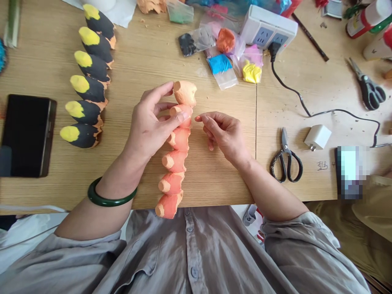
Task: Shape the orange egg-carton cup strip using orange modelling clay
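Note:
My left hand (153, 120) grips a knobbly egg-carton strip (179, 141) near its upper end, thumb on top and fingers behind. Most of its cups are coated in orange-red, while their raised tips and the topmost cup (185, 93) look paler orange. The strip's lower end reaches past the table's front edge. Just right of the strip, my right hand (222, 132) pinches a small orange bit, apparently clay (198, 118), between thumb and forefinger, apart from the strip. A similar strip (93, 89), coated black with yellow tips, lies to the left.
Bags of coloured clay (220, 64) lie beyond my hands, beside a white power strip (269, 30) with a plugged-in cord. Scissors (286, 157), a white charger (317, 136) and more scissors (367, 85) are at right. A black phone-like device (27, 134) lies left. Another person sits at far right.

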The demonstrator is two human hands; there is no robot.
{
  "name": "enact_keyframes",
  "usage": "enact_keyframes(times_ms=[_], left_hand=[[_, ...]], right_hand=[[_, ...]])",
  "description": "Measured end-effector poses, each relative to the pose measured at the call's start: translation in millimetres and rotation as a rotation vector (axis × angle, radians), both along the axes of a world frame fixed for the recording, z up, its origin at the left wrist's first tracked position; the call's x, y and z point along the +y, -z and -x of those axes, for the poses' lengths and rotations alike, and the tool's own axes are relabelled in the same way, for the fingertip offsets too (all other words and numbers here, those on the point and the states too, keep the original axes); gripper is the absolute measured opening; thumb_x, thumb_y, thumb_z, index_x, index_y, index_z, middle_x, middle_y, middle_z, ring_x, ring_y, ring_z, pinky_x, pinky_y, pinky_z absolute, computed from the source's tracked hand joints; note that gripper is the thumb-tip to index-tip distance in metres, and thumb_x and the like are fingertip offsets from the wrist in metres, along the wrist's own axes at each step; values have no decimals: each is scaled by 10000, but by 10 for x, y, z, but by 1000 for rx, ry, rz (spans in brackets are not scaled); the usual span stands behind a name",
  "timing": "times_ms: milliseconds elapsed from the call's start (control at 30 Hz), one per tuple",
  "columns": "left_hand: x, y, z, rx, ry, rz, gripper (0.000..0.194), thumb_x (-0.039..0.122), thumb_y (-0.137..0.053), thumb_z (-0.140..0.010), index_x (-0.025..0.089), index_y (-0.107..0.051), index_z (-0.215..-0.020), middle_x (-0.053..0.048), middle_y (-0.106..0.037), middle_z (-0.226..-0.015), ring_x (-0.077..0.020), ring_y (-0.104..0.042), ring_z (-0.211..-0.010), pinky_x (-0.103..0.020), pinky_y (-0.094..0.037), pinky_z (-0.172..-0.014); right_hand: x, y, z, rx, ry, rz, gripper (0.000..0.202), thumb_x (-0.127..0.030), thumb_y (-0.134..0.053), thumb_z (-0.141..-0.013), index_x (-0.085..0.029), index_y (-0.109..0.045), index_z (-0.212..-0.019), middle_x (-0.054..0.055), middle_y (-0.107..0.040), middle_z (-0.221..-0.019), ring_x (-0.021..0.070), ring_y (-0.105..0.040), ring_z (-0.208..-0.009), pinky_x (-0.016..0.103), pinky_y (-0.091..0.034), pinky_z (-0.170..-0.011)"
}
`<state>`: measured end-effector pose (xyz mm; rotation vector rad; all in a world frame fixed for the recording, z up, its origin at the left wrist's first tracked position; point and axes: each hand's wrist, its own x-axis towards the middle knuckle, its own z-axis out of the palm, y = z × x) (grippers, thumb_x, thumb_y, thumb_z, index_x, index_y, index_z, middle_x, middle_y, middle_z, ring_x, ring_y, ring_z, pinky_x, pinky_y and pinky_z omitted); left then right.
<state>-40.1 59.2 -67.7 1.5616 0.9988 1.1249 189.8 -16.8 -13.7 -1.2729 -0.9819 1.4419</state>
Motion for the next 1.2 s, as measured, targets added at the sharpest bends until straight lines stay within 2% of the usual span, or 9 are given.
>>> enact_keyframes(times_ms=[67, 200, 333, 533, 733, 867, 967, 1100, 1200], left_hand=[[-59, -74, -49, -40, 29, 58, 879, 667, -1122, -839, 336, -816, -1594, -155, -743, -1655, -435, -812, -1389, -571, -749, -1142], [-134, -158, -123, -152, 78, 195, 761, 591, -1119, -876, 312, -840, -1526, -140, -765, -1658, -430, -804, -1452, -586, -714, -1214], [-167, -193, -177, -214, 88, 276, 693, 518, -1121, -900, 279, -846, -1488, -148, -795, -1624, -447, -782, -1499, -650, -677, -1278], [-194, -257, -227, -268, 127, 388, 471, 466, -1061, -933, 333, -912, -1359, -48, -920, -1352, -372, -852, -1385, -626, -688, -1278], [-181, -338, -252, -246, 148, 419, 365, 436, -956, -993, 277, -916, -1319, -71, -909, -1391, -382, -838, -1400, -590, -702, -1234], [-203, -413, -264, -209, 168, 430, 361, 439, -966, -960, 331, -910, -1300, 1, -917, -1364, -355, -834, -1405, -490, -720, -1188], [-255, -503, -287, -206, 106, 495, 365, 395, -1000, -940, 342, -900, -1288, 22, -913, -1375, -321, -818, -1428, -411, -717, -1152], [-305, -587, -330, -252, 49, 550, 418, 371, -1033, -943, 297, -887, -1328, -22, -909, -1347, -323, -796, -1461, -373, -714, -1091], [-311, -596, -353, -286, 56, 533, 413, 390, -1038, -938, 280, -907, -1315, -24, -914, -1293, -295, -825, -1389, -367, -711, -1095]], right_hand=[[-24, 5, 5, -100, 13, -57, 409, -646, -868, -1065, -239, -829, -1054, -11, -615, -802, 147, -583, -683, 258, -495, -556], [-79, 51, 5, -353, 9, -236, 187, -399, -742, -1152, -259, -862, -1182, 48, -787, -1000, 222, -737, -935, 335, -635, -838], [-94, 162, -45, -574, -50, -410, 290, -358, -642, -1191, -283, -873, -1348, 80, -836, -1121, 256, -776, -1065, 389, -654, -998], [-61, 267, -146, -776, -150, -539, 405, -402, -558, -1233, -260, -892, -1413, 90, -749, -967, 256, -700, -965, 362, -632, -932], [-57, 217, -144, -843, -203, -572, 491, -405, -470, -1267, -252, -908, -1429, 93, -708, -917, 247, -632, -925, 316, -610, -851], [-54, 256, -158, -955, -177, -686, 495, -342, -445, -1283, -242, -899, -1452, 78, -706, -904, 224, -650, -884, 294, -561, -776], [-59, 323, -155, -980, -161, -727, 464, -309, -466, -1286, -230, -859, -1521, 57, -705, -888, 201, -662, -865, 277, -544, -751], [-88, 330, -82, -760, -33, -673, 440, -368, -479, -1286, -230, -820, -1527, 20, -699, -871, 168, -607, -740, 291, -574, -746], [-87, 226, -22, -448, 92, -460, 421, -540, -571, -1256, -229, -844, -1336, -9, -629, -810, 144, -530, -661, 271, -548, -642]])
